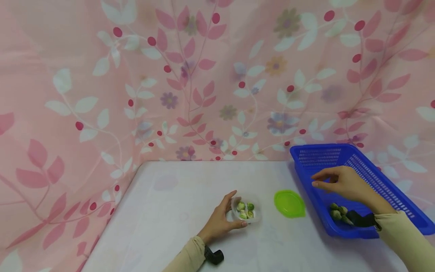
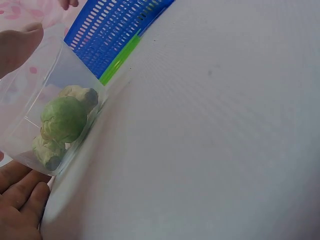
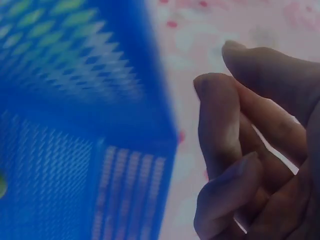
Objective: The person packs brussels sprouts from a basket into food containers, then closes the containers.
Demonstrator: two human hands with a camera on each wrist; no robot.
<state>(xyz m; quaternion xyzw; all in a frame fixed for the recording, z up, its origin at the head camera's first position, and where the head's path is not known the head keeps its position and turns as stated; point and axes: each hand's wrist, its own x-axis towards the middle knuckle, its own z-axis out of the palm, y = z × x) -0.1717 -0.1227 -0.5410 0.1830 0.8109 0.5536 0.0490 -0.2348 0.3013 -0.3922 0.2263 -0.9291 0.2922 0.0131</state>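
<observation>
A clear plastic container [image 1: 257,211] stands on the white table with several Brussels sprouts [image 1: 250,214] inside. My left hand [image 1: 221,221] holds it from the left, thumb on one side and fingers on the other; the left wrist view shows sprouts [image 2: 64,120] through its wall. My right hand [image 1: 346,186] hovers over the blue basket [image 1: 310,196], fingers loosely bent and nothing between them. More Brussels sprouts [image 1: 335,214] lie in the basket's near part, partly hidden by the right wrist's black strap. Between container and basket lies a bright green lid [image 1: 289,204].
The basket has slotted walls and fills the table's right side. A pink curtain [image 1: 210,94] with leaves and flowers hangs behind the white tabletop [image 1: 163,223]. A black wrist device [image 1: 214,256] sits on the left wrist.
</observation>
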